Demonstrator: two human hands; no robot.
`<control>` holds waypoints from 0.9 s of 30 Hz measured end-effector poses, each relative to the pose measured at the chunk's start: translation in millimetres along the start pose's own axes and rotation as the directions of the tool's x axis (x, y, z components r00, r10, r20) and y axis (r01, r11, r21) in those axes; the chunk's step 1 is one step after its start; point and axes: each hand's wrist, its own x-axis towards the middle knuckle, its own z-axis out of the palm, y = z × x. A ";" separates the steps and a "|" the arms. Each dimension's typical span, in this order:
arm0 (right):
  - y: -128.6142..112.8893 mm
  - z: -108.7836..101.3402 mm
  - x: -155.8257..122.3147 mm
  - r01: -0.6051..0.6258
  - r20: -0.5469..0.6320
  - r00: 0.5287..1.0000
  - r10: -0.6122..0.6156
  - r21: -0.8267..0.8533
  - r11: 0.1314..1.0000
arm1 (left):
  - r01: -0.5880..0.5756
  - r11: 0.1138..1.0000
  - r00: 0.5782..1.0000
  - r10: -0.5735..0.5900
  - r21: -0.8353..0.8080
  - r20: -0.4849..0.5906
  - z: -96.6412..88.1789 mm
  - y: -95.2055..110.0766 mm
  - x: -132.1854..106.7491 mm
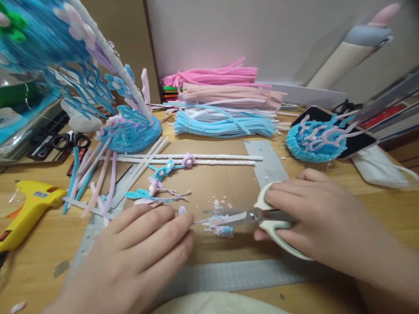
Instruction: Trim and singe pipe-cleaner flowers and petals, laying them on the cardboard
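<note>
My right hand has its fingers through the pale green handles of a pair of scissors. The blades point left and stand apart. Left of their tips, my left hand is closed in a pinch. A small lilac pipe-cleaner piece shows above its fingertips, the rest hidden by the fingers. Under the blades lies a small heap of pink and blue fuzz clippings on the brown board. Just beyond my left hand are blue and lilac pipe-cleaner flowers on thin stems.
A yellow glue gun lies at the left, near loose pipe cleaners and black scissors. A tall blue decorated piece stands behind them. Bundled pipe cleaners are stacked at the back. A blue basket-like piece sits by a phone.
</note>
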 end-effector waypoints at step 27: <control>0.1 2.5 -0.7 0.049 0.043 0.998 -0.044 -0.112 0.993 | -0.041 0.999 0.999 0.041 0.025 0.025 3.6 1.8 3.8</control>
